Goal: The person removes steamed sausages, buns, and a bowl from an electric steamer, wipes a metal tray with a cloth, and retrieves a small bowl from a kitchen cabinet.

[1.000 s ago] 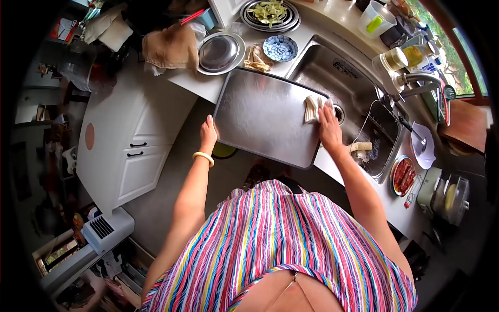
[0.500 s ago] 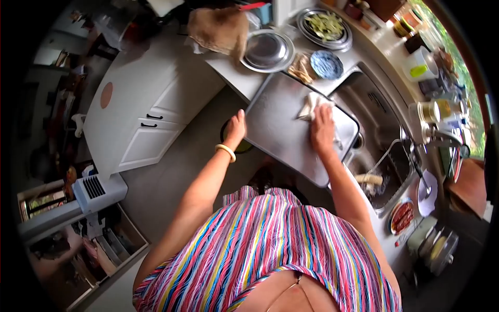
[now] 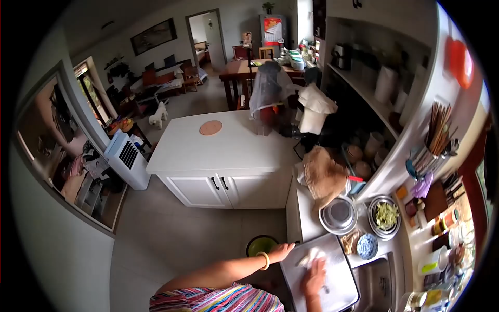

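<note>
A rectangular metal tray point(image 3: 335, 257) with a dark rim lies at the counter's edge, partly over the sink. At its far left corner, my left hand point(image 3: 283, 252), with a pale bangle on the wrist, grips the rim. My right hand point(image 3: 314, 276) presses a whitish cloth point(image 3: 311, 257) onto the tray's surface, fingers over part of it. The near end of the tray runs out of the picture.
Beyond the tray stand a lidded metal bowl point(image 3: 338, 214), a blue patterned bowl point(image 3: 367, 246) and a bowl of chopped greens point(image 3: 386, 215). The sink point(image 3: 377, 283) is at right. A green basin point(image 3: 261, 245) sits on the floor; a white cabinet point(image 3: 228, 151) stands ahead.
The view has tilted up, bringing the room into sight. My right hand and the cloth have slid across the tray, away from the sink side. My left hand stays at the rim.
</note>
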Action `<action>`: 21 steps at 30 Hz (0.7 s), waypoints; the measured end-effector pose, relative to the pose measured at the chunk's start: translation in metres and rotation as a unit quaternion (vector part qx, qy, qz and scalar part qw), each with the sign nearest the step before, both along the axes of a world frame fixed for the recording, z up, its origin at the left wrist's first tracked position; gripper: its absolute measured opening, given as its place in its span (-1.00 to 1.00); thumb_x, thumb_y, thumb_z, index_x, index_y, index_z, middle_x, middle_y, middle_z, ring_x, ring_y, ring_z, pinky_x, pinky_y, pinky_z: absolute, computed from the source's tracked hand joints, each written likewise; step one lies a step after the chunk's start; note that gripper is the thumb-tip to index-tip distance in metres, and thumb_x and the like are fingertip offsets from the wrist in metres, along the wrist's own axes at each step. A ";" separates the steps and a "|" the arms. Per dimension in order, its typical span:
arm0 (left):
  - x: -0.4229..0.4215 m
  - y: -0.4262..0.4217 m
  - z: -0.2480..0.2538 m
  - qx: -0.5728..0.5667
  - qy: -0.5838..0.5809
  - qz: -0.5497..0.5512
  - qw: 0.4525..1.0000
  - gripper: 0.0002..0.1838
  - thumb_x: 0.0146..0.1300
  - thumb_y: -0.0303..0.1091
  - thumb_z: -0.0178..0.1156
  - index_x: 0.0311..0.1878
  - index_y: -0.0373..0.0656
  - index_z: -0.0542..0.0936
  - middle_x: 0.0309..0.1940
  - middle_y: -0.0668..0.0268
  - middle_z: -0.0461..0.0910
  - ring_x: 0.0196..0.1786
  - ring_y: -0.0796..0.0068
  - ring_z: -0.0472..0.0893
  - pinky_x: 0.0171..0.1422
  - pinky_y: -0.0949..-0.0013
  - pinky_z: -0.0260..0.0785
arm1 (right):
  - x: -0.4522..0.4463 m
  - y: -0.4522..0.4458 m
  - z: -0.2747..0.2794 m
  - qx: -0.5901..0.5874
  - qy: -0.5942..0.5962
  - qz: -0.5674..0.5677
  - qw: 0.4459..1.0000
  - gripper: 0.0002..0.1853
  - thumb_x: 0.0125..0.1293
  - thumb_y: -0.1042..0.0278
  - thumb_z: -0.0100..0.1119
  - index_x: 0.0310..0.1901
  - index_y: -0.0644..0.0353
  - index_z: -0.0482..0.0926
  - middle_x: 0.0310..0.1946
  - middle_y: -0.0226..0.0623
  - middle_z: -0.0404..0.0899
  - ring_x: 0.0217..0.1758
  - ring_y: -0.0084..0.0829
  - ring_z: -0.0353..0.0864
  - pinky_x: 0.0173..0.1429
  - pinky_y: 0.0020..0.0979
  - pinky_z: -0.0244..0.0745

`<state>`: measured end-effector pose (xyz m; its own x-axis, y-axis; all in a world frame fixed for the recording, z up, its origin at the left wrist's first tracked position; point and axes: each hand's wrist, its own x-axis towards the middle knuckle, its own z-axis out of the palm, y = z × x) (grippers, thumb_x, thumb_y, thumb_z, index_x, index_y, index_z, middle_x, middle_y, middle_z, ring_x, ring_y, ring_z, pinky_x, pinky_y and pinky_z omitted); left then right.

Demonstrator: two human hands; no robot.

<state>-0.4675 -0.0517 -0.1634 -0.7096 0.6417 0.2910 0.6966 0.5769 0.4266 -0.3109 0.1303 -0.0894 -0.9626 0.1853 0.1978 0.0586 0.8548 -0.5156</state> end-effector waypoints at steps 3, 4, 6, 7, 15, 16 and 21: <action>-0.001 0.004 0.024 0.031 -0.213 0.033 0.976 -0.71 0.37 -0.20 -0.19 -0.17 -0.18 0.45 -0.56 -0.01 0.47 -0.49 -0.03 0.49 -0.39 0.02 0.35 | 0.003 0.002 0.025 0.022 -0.104 0.042 0.993 -0.51 0.19 0.32 -0.07 0.21 0.09 0.34 0.31 -0.09 0.16 0.42 -0.05 0.02 0.36 0.03 -0.02; 0.002 0.004 0.023 0.036 -0.155 0.033 0.987 -0.58 0.41 -0.08 -0.29 -0.29 -0.19 0.45 -0.60 -0.02 0.46 -0.47 -0.08 0.49 -0.35 0.01 0.32 | -0.006 0.024 0.017 0.011 -0.060 0.026 0.998 -0.51 0.18 0.33 -0.05 0.20 0.11 0.34 0.29 -0.08 0.19 0.39 0.00 0.05 0.33 0.01 0.05; -0.004 0.005 0.030 0.045 -0.247 0.044 0.967 -0.54 0.41 -0.05 -0.32 -0.33 -0.21 0.45 -0.62 -0.03 0.45 -0.48 -0.08 0.49 -0.33 0.01 0.30 | -0.042 0.064 0.004 0.050 -0.022 -0.033 0.998 -0.51 0.22 0.35 -0.09 0.23 0.10 0.30 0.31 -0.08 0.16 0.40 -0.03 0.04 0.34 -0.03 0.01; -0.002 0.004 0.032 0.048 -0.295 0.050 0.953 -0.52 0.41 -0.04 -0.33 -0.35 -0.22 0.44 -0.63 -0.03 0.44 -0.48 -0.08 0.48 -0.33 0.01 0.30 | -0.060 0.070 0.008 0.076 -0.023 -0.047 0.996 -0.51 0.24 0.34 -0.12 0.24 0.10 0.28 0.32 -0.09 0.14 0.41 -0.04 0.02 0.35 -0.03 -0.02; 0.001 0.017 0.022 0.253 -0.540 0.183 0.781 -0.17 0.27 0.37 -0.46 -0.02 -0.23 0.51 -0.14 0.15 0.55 -0.04 0.33 0.48 0.15 0.23 0.25 | -0.093 0.010 0.017 0.066 -0.072 -0.062 0.993 -0.53 0.23 0.36 -0.12 0.20 0.18 0.30 0.31 -0.09 0.13 0.42 -0.10 -0.01 0.39 -0.05 -0.07; -0.002 0.017 0.026 0.298 -0.581 0.175 0.736 -0.17 0.26 0.38 -0.46 0.00 -0.21 0.50 -0.11 0.21 0.53 0.02 0.38 0.44 0.21 0.26 0.20 | -0.091 0.000 0.017 0.067 -0.070 -0.054 0.994 -0.53 0.22 0.36 -0.11 0.21 0.18 0.30 0.31 -0.09 0.12 0.43 -0.09 -0.02 0.39 -0.03 -0.06; -0.008 0.014 0.021 0.425 -0.672 0.179 0.580 -0.13 0.20 0.44 -0.44 0.08 -0.20 0.44 -0.09 0.24 0.51 -0.02 0.40 0.46 0.19 0.28 0.23 | -0.063 -0.046 0.020 0.017 -0.052 0.030 0.998 -0.52 0.18 0.39 -0.07 0.19 0.20 0.32 0.30 -0.07 0.14 0.42 -0.05 -0.01 0.36 0.03 -0.02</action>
<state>-0.4753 -0.0373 -0.1424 -0.7051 0.4144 -0.5755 -0.6936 -0.2339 0.6813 -0.3741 0.0847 -0.0691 -0.9873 0.1219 0.1023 0.0583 0.8754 -0.4799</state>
